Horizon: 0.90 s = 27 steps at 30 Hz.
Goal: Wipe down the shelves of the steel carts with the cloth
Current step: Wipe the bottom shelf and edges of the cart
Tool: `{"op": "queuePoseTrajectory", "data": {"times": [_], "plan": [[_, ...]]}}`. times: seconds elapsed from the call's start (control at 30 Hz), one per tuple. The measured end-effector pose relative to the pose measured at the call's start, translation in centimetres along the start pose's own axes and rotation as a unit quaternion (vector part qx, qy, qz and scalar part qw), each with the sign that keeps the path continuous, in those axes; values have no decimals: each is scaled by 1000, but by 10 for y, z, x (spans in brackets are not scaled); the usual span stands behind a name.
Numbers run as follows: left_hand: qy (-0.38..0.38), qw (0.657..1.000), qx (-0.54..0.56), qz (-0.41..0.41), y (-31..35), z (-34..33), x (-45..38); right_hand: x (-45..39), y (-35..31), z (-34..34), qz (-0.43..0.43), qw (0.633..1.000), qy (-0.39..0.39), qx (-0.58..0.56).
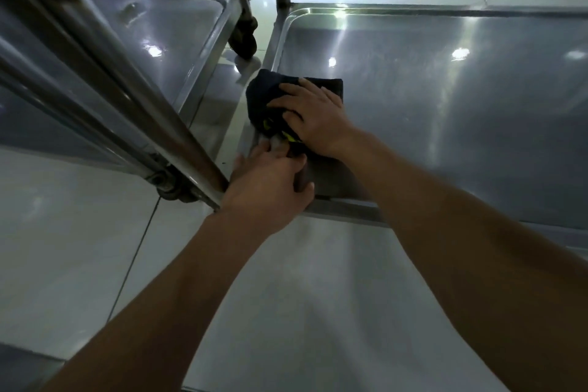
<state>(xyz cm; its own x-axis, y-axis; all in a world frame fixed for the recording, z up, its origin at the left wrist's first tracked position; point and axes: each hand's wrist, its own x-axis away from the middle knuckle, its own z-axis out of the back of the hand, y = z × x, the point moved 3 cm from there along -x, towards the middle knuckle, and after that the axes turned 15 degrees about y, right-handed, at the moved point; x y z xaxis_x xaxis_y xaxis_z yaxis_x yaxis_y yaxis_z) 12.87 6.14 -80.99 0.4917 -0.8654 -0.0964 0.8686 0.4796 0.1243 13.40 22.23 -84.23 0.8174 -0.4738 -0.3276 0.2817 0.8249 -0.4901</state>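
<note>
A dark cloth [270, 89] with a yellow-green patch lies on the near left corner of the right steel cart's lower shelf [445, 105]. My right hand [313, 116] lies flat on top of the cloth with the fingers spread, pressing it onto the shelf. My left hand [270, 188] is at the shelf's front left corner, fingers curled round the corner post of the cart, just below the cloth. The post itself is mostly hidden by the hand.
A second steel cart's lower shelf [165, 29] stands to the left, with its diagonal steel tubes [105, 79] crossing the left foreground. A caster wheel [245, 38] sits between the two carts. White tiled floor [79, 248] lies in front. An upper shelf overhangs at the top.
</note>
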Motion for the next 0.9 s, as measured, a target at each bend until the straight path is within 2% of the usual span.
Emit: {"op": "queuePoseTrajectory", "data": {"times": [0.23, 0.43, 0.53, 0.63, 0.8, 0.9], "plan": [[-4, 999, 26, 28, 6, -1, 5, -1, -3, 2, -19, 999, 10, 36], [-39, 999, 9, 7, 5, 1, 6, 38, 15, 24, -88, 993, 53, 52], [-22, 1000, 16, 9, 8, 5, 7, 56, 26, 43, -109, 990, 51, 77], [13, 999, 35, -15, 27, 10, 5, 79, 46, 66, -136, 983, 62, 103], [-5, 996, 55, -75, 85, 9, -7, 106, 96, 110, -183, 972, 75, 125], [-11, 996, 54, -67, 101, 6, -11, 127, 137, 145, -236, 958, 102, 128]]}}
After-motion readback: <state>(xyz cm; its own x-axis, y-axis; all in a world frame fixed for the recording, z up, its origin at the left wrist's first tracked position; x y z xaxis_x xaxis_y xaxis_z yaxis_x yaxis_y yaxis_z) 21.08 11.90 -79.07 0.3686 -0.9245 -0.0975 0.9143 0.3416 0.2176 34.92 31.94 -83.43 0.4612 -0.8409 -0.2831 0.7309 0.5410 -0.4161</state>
